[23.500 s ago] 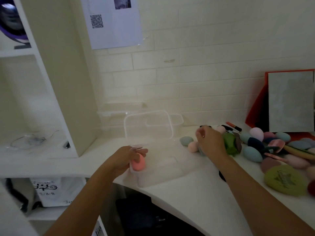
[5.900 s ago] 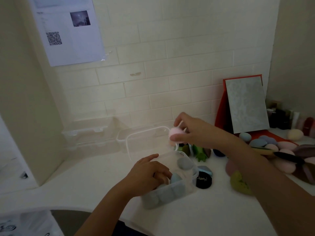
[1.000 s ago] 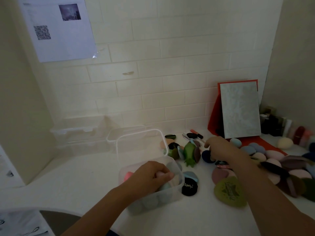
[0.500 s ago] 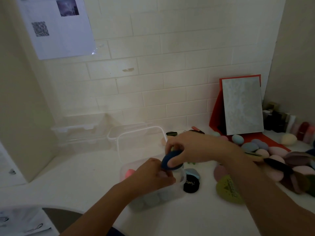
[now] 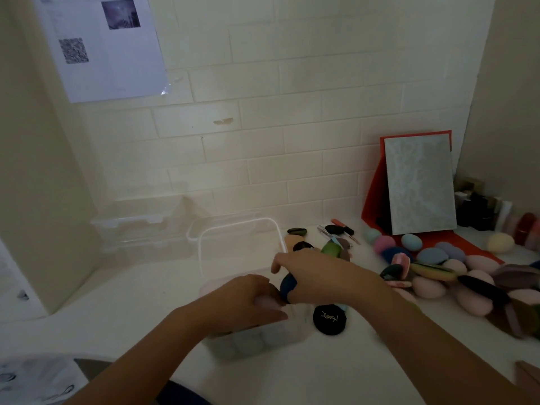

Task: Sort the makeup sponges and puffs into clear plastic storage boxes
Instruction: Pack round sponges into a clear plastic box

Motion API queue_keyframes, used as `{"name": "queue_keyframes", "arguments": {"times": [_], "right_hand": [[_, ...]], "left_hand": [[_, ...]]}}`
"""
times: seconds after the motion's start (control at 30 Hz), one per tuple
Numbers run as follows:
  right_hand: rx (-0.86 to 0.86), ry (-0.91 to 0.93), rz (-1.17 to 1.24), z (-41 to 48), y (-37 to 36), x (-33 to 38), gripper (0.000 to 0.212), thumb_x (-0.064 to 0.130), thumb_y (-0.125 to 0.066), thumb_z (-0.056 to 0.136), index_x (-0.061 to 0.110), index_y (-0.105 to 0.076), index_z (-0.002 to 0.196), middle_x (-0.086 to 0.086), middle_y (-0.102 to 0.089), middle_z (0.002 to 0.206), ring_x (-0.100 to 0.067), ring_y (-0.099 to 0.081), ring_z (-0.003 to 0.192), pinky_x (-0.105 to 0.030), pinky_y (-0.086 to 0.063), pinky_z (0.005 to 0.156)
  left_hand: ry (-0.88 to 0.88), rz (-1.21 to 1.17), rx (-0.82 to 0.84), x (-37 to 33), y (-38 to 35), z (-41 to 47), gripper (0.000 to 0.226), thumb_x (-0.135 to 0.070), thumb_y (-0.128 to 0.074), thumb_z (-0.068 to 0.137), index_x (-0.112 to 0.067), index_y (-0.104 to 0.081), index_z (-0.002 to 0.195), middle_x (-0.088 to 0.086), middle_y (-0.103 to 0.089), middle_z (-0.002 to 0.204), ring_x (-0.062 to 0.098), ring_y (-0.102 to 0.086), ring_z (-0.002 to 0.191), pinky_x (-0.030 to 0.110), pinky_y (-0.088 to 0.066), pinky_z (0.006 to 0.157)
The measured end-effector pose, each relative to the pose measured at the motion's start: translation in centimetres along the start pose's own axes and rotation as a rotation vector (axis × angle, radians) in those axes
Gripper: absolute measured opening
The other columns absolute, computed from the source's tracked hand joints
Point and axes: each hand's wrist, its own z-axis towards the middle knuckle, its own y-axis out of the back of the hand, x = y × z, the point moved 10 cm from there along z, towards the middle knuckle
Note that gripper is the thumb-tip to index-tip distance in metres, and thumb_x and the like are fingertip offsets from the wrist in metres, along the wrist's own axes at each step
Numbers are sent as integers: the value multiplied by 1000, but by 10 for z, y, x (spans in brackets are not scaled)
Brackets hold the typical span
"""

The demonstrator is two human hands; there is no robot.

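While left hand [image 5: 242, 302] curls inside box [image 5: 254, 343], grasp unclear, right hand [image 5: 321, 276] pinches navy sponge [image 5: 287, 286] over opening.

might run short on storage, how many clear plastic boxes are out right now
2: the open box nearest the camera, and a closed box at back left, which may be stacked on another that is hard to make out.

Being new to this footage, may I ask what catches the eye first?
Both hands are mid-frame over the clear box: the right hand holds a dark blue sponge beside the left hand. To the right, a heap of pastel sponges and puffs lies on the counter in front of a red-backed panel.
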Motion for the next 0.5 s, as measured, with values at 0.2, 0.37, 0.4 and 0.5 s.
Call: {"name": "queue_keyframes", "arguments": {"times": [0.2, 0.37, 0.4, 0.5], "right_hand": [[-130, 131, 179, 3, 20, 10, 25, 36, -59, 87, 35, -57, 112, 11, -55, 114, -5, -53, 102, -31, -48, 92], [-135, 202, 331, 9, 16, 19, 23, 33, -71, 80, 37, -60, 100, 19, -62, 96, 3, -57, 88, -17, -46, 77], [-84, 187, 371, 12, 9, 16, 23, 30, -71, 81, 34, -60, 101, 18, -63, 97, 1, -59, 89, -18, -48, 77], [22, 143, 529, 15, -10, 6, 24, 18, -68, 85, 27, -57, 104, 6, -66, 106, -9, -64, 94, -22, -52, 82]], "left_hand": [[-7, -189, -102, 8, 7, -12, 18, -37, -64, 83, -27, -70, 96, -12, -56, 109, 2, -52, 99, 9, -40, 81], [-40, -397, -101, 4, 6, -12, 28, -27, -70, 81, -38, -52, 99, -15, -62, 98, 0, -60, 89, 10, -48, 76], [-38, -382, -102, 4, 6, -11, 28, -26, -71, 80, -39, -51, 95, -18, -60, 93, -4, -59, 84, 7, -46, 70], [-29, -339, -101, 9, 4, -9, 19, -24, -71, 79, -28, -59, 93, -12, -62, 88, -1, -59, 75, 8, -44, 64]]}}
